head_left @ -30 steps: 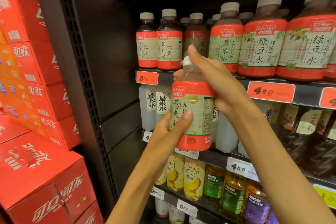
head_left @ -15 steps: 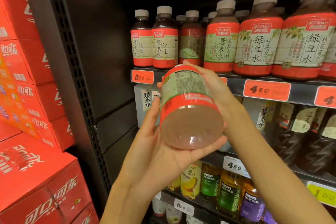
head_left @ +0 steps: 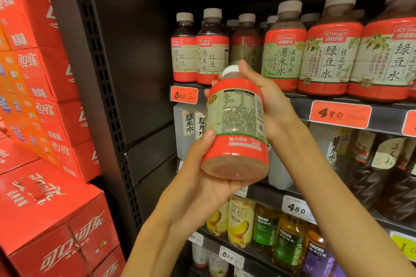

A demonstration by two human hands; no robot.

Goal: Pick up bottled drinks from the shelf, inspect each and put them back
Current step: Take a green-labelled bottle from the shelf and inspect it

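Observation:
I hold a bottled drink [head_left: 236, 123] with a red and pale green label and a white cap in front of the shelf [head_left: 337, 117]. Its printed back label faces me and its base tilts toward the camera. My left hand [head_left: 202, 184] cups the bottom, thumb on the label's left side. My right hand [head_left: 267, 96] wraps the upper part near the cap. Behind it, more bottles of the same brand [head_left: 283, 45] stand in a row on the shelf.
Stacked red cola cartons [head_left: 40, 119] fill the left side next to a dark shelf upright [head_left: 101, 74]. Lower shelves carry pale water bottles [head_left: 186, 128], dark tea bottles [head_left: 382, 175], and yellow and green juice bottles [head_left: 263, 225]. Orange price tags [head_left: 340, 113] line the shelf edges.
The bottle went from upright with its front label showing, to bottom toward me, and now tips back up with the back label facing me. Both hands stayed on it.

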